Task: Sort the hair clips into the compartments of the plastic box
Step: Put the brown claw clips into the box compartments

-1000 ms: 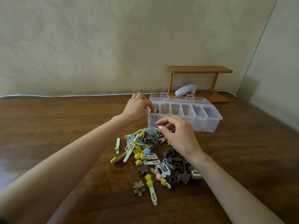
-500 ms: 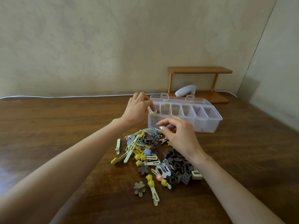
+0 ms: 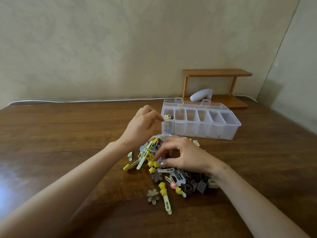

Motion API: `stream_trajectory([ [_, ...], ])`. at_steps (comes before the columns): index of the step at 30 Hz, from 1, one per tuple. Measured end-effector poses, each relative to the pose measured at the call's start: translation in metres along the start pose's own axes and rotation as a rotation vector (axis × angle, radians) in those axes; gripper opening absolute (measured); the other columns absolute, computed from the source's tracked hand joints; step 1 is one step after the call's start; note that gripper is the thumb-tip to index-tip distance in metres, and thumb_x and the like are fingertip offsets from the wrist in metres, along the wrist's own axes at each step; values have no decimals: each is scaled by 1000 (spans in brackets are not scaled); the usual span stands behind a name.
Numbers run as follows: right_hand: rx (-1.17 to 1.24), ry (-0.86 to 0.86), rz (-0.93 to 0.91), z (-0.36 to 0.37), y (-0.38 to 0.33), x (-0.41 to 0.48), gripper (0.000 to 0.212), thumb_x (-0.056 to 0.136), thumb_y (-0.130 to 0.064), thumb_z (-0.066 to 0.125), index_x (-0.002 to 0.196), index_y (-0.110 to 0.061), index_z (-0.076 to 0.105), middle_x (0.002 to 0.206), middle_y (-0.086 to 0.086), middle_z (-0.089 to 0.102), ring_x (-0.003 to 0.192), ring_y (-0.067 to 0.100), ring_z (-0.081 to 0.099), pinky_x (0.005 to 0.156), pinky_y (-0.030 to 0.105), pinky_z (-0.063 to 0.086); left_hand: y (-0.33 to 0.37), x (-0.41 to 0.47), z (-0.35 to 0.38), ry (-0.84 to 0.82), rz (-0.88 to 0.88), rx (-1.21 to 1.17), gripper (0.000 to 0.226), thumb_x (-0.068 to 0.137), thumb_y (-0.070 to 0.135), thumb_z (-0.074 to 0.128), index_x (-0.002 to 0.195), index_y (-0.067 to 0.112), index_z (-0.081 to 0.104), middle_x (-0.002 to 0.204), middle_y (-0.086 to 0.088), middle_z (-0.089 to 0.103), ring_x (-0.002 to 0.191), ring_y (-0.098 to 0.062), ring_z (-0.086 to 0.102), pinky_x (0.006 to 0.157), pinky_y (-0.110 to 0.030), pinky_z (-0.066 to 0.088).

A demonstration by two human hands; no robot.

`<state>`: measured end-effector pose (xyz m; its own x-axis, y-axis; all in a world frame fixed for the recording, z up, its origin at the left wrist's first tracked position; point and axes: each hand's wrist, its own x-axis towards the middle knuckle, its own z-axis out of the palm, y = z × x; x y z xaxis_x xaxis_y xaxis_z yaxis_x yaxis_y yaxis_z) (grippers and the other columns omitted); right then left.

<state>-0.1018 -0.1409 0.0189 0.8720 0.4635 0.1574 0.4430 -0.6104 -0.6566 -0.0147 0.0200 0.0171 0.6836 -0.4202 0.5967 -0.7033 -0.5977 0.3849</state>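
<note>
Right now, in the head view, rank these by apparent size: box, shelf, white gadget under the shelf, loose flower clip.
1. box and shelf: they look about alike, and the shelf is farther away, so they are unranked.
2. white gadget
3. flower clip

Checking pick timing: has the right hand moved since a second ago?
Yes. The right hand has pulled back from the box front wall toward the person, fingertips now down in the clip pile.

Loose hair clips [image 3: 179,176]: yellow, pale green, brown, blue; plastic box [image 3: 205,132]: translucent white; counter [image 3: 68,138]: dark brown wood grain; wall [image 3: 120,48]: mottled beige.
</note>
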Motion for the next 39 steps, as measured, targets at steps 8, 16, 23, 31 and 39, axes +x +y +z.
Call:
stream_trajectory([
  [8, -182, -143, -50, 11, -1, 0, 20, 74, -33, 77, 93, -28, 72, 95, -11, 54, 94, 1, 44, 86, 28, 41, 6, -29, -10, -31, -76, -151, 24, 88, -2, 50, 97, 15, 63, 102, 3, 55, 88, -7, 55, 74, -15, 44],
  [16, 47, 97, 61, 3, 3, 2, 10, 76, -18, 77, 79, -19, 68, 85, -6, 66, 80, 2, 59, 71, 16, 48, 16, -40, -22, -118, -270, -469, 5, 89, 22, 58, 93, 18, 60, 87, 4, 64, 73, -5, 59, 65, -21, 49],
  [23, 356, 387, 146, -3, 14, 4, 5, 79, -14, 72, 79, -12, 68, 74, -4, 67, 71, 6, 62, 68, 21, 50, 25, -40, -17, -254, -237, -409, 42, 65, 50, 66, 92, 19, 57, 86, 8, 64, 75, -4, 58, 65, -20, 47],
  [31, 491, 456, 154, -4, 17, 5, 9, 85, -5, 64, 92, -9, 68, 86, 8, 71, 80, 12, 68, 63, 22, 51, 19, -21, -13, -165, -189, -359, 20, 77, 22, 72, 93, 16, 60, 85, 6, 66, 71, 0, 58, 61, -12, 45],
  [39, 333, 538, 192, -2, 23, 5, 17, 88, -6, 60, 87, -21, 67, 83, 6, 70, 70, 3, 65, 59, 24, 51, -12, 62, 3, -3, -255, -112, 18, 78, 21, 71, 92, 17, 60, 84, 6, 65, 82, -12, 62, 75, -31, 52],
])
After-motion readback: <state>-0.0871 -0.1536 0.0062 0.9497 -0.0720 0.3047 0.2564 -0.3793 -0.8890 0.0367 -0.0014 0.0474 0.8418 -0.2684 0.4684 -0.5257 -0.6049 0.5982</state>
